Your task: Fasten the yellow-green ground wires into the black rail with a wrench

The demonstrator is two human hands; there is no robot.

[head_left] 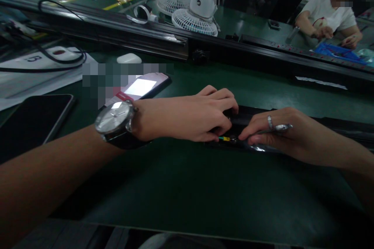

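Observation:
My left hand (213,114), a watch (115,118) on its wrist, rests with curled fingers over a long black strip-like part (248,114) on the table. From its thumb tip comes a small yellow-and-green piece, like a short wire (224,139); the fingers partly hide it. My right hand (283,134), with a ring on one finger, is closed around a slim silvery metal tool (283,127). Its fingertips are just right of the wire, close to the black part. The tool's working tip cannot be made out clearly.
A dark phone (37,118) and a lit phone (143,87) lie left on the green table (187,190). Behind them are a white case (129,58), cables and paper. A dark rail (117,33) crosses the table, with white fans (201,6) beyond. A person (330,19) sits opposite.

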